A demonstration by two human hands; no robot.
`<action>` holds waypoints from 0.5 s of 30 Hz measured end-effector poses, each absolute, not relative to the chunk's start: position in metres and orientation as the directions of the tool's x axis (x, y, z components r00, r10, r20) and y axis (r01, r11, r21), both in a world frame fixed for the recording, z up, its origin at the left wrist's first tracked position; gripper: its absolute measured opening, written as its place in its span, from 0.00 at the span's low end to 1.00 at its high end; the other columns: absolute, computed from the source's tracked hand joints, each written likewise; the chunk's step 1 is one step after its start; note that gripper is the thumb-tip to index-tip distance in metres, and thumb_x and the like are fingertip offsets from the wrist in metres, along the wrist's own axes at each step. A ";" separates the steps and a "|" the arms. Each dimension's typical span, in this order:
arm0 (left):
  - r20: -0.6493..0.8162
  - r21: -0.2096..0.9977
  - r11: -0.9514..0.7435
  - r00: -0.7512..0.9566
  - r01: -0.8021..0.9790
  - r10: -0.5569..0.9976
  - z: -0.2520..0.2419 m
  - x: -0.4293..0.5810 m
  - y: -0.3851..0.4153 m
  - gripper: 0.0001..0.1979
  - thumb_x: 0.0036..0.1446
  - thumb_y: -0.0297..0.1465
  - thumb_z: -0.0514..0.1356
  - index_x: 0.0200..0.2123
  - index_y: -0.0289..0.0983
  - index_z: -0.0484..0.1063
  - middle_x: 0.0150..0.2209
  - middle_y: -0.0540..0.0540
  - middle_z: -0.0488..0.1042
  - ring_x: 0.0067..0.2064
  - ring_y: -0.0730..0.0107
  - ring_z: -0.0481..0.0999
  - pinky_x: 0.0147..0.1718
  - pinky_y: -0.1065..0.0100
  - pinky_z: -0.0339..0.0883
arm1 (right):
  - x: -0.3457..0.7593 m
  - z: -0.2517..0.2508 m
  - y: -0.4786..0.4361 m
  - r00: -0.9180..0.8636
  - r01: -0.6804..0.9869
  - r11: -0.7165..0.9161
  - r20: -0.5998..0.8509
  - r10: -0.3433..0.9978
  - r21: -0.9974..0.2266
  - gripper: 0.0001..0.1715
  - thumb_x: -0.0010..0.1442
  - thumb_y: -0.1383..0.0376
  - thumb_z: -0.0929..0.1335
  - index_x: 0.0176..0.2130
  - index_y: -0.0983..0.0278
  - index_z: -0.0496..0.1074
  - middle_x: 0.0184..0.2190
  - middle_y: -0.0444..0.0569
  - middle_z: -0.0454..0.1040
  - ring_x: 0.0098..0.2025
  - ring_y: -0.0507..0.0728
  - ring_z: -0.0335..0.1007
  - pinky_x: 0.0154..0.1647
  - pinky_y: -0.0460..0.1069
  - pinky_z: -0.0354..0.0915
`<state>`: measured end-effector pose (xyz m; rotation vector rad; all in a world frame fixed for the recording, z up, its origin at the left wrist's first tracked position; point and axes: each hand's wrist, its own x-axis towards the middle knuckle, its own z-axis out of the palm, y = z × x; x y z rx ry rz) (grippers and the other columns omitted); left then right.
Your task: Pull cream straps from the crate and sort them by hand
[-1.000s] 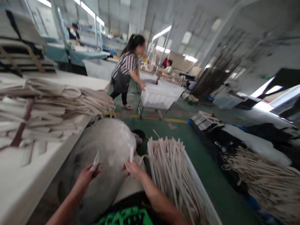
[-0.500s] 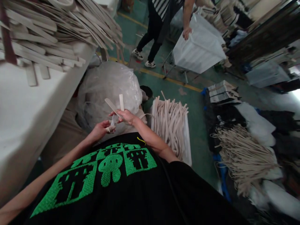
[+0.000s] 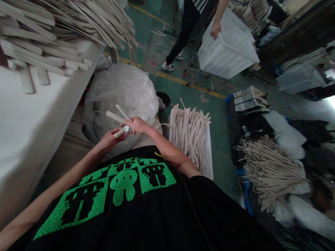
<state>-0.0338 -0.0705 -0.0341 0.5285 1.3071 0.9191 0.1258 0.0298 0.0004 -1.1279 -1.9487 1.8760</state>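
Two ends of a beige fabric strap stick out to the upper left from my right hand, whose fingers are closed around it. Just below and left of it, my left hand has its fingers drawn together, with a pale wrapping or piece at the fingertips. A small whitish, see-through scrap shows between the two hands; which hand grips it I cannot tell. Behind the hands bulges a large clear plastic bag.
A white bin full of beige straps stands to my right. More straps lie heaped on the white table at left. A co-worker's hand rests on a translucent tub on a wheeled frame. Strap bundles lie far right.
The strap ends have swung down to the left in my right hand, and both hands have shifted slightly left and up. The co-worker and the tub have moved a little right.
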 end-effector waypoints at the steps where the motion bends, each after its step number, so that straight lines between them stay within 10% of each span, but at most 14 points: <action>1: -0.576 0.799 0.557 -0.022 -0.228 0.817 -0.035 -0.033 -0.069 0.33 0.28 0.54 0.76 0.33 0.36 0.78 0.34 0.42 0.80 0.38 0.61 0.77 0.41 0.62 0.71 | 0.124 0.000 0.029 -0.688 0.391 -0.078 -0.347 0.638 -0.917 0.16 0.73 0.62 0.64 0.43 0.70 0.78 0.21 0.39 0.73 0.14 0.44 0.62 0.18 0.40 0.59; 15: -0.662 0.733 0.680 0.205 -0.023 0.721 -0.025 -0.031 -0.070 0.21 0.39 0.43 0.73 0.34 0.35 0.80 0.30 0.42 0.79 0.33 0.61 0.76 0.43 0.59 0.70 | 0.125 -0.005 0.047 -0.691 0.366 -0.061 -0.315 0.650 -0.929 0.18 0.73 0.60 0.64 0.46 0.70 0.78 0.27 0.42 0.73 0.16 0.44 0.60 0.18 0.41 0.58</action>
